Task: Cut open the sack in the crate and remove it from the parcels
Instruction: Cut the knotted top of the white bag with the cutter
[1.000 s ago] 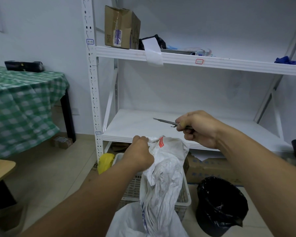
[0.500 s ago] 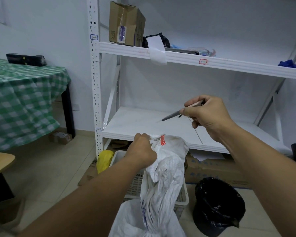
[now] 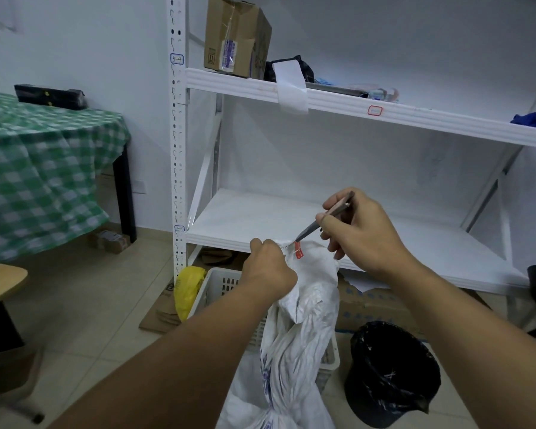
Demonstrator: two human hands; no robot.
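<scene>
Left hand (image 3: 268, 267): my grip is clenched on the bunched neck of the sack (image 3: 297, 329).
Right hand (image 3: 358, 230): my grip pinches a thin blade (image 3: 319, 220), tip at the neck by the red tag (image 3: 299, 251); contact possibly made, view unclear.
Sack: standing in the white crate (image 3: 212, 289) on the floor, below the shelf (image 3: 260, 218).
Bin (image 3: 390, 373): black, right of crate.

White woven sack (image 3: 297, 329) stands in the white slatted plastic crate (image 3: 212, 289), before the white metal shelving unit (image 3: 291, 218); black lined bin (image 3: 390, 373) right of crate; yellow bag (image 3: 188, 289) left.
</scene>
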